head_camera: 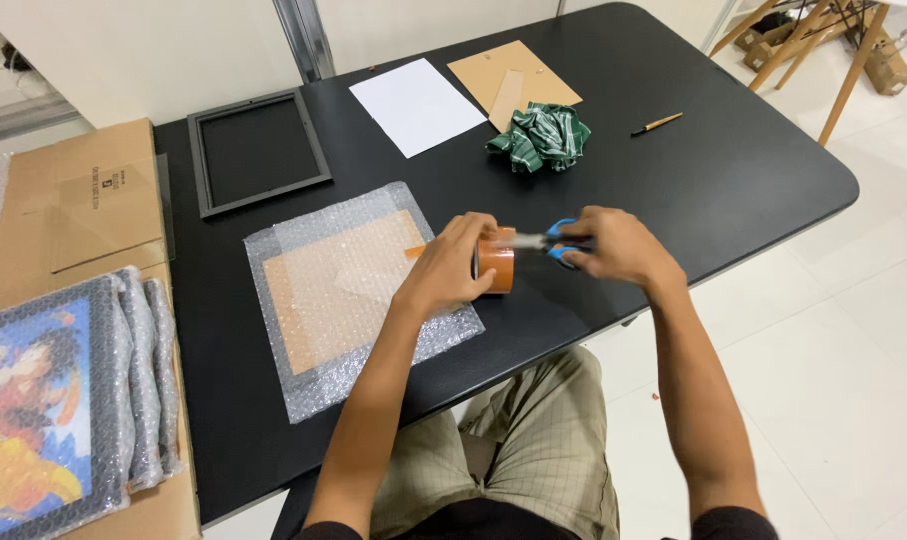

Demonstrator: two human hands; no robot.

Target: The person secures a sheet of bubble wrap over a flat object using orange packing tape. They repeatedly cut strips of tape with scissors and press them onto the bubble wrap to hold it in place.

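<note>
while i am looking down from the head camera, my left hand [444, 275] is wrapping closed around a roll of brown tape [497, 262], thumb and fingers curled over its rim, holding it upright just above the black table [694, 170]. my right hand [614, 245] is gripping a pair of blue-handled scissors [559, 243], fingers closed through the loops, and the blades are pointing left and meeting the tape roll; how far the blades are standing apart i cannot tell. a short strip of tape [415, 252] is running from the roll to the bubble-wrapped flat parcel [354, 290], which is lying on the table just left of my left hand, a brown board showing through the wrap. farther back an empty black picture frame [259, 150] is lying flat, with a white sheet of paper [417, 105], a brown backing board [514, 78] and a crumpled green cloth [542, 135] beside it, and a small pencil [658, 124] is lying well to the right. at the left edge, bubble-wrapped pictures [54, 400] are resting on flattened cardboard [74, 200].
</note>
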